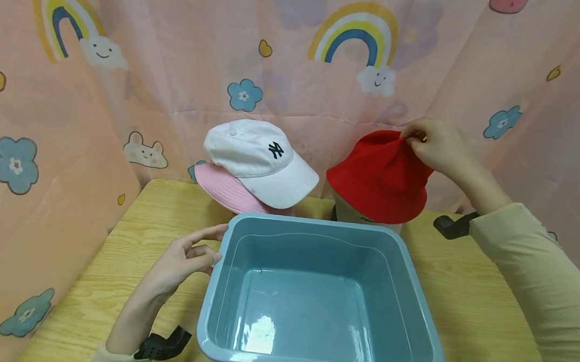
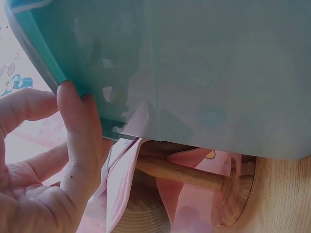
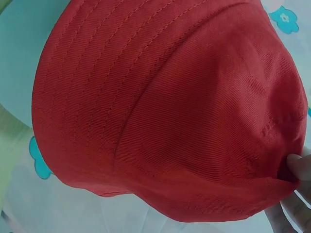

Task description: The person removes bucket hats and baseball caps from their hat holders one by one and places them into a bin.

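My right hand (image 1: 439, 147) pinches the crown of a red bucket hat (image 1: 380, 177) between thumb and fingers, its brim hanging down. In the right wrist view the red fabric fills most of the picture, with fingertips (image 3: 299, 167) at the crown. My left hand (image 1: 174, 265) holds the left rim of a blue-grey plastic basin (image 1: 421, 295), thumb and fingers at its edge. Nothing lies inside the basin. Behind it, a white baseball cap (image 1: 250, 149) with a black logo rests over a pink hat (image 1: 226, 189). The red hat partly covers a pale object (image 1: 352, 210).
The basin stands on a wood-grain table (image 1: 164, 213). A pink patterned curtain (image 1: 193, 52) hangs close behind the hats. Low in the left wrist view are a wooden stand (image 2: 194, 174) and a brown ribbed surface (image 2: 146, 213) below the basin's edge.
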`<state>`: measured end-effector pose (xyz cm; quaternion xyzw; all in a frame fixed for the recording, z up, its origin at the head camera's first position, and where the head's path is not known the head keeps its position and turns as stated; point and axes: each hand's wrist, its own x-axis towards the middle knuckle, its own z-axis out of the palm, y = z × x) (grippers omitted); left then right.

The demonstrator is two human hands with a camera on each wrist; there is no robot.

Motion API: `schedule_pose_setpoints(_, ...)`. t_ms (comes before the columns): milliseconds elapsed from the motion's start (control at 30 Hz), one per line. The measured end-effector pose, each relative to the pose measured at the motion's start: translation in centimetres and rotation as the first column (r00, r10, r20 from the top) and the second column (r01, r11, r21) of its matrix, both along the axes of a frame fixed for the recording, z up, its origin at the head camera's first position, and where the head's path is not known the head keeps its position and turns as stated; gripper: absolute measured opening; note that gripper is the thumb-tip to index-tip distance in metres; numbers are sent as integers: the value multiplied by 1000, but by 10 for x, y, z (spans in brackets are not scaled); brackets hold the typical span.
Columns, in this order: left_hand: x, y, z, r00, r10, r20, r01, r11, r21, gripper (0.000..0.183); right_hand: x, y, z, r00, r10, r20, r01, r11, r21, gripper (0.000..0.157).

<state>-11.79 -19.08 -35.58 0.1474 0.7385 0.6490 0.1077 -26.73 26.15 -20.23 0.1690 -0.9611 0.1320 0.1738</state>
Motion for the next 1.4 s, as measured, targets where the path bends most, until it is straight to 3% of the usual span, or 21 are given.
schedule_pose_setpoints(467,2,0,2,1000,7,-6,-7,1000,-12,55,9,-1,9,987,32,-157,-38,999,-37,20)
schedule_pose_setpoints(867,3,0,1,1000,5,3,-5,1000,-10,56,17,-5,11,981,24,-194,-24,1000,0,19)
schedule_pose_setpoints(1400,0,0,0,1000,2,9,-2,1000,-3,56,30,-8,18,958,58,-280,-65,998,-17,18)
